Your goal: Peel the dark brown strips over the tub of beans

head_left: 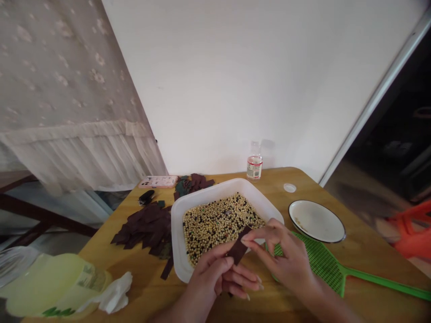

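Note:
Over the near edge of a white plastic tub [178,237], my left hand [217,271] holds a dark maroon strip [239,249] between thumb and fingers. The fingertips of my right hand [286,249] pinch the strip's upper end. Small cream and black bead-like balls [218,220], with a few coloured ones among them, fill the tub's bottom. Left of the tub lies a heap of similar maroon strips [148,226]. Another pile of maroon and dark green pieces [193,185] sits behind it.
A green fly swatter [319,264] lies under my right forearm, near a white dark-rimmed plate [316,220]. At the wall stand a clear bottle [254,168] and a phone [158,181]. A large yellowish container [57,282] and crumpled tissue [116,294] are front left.

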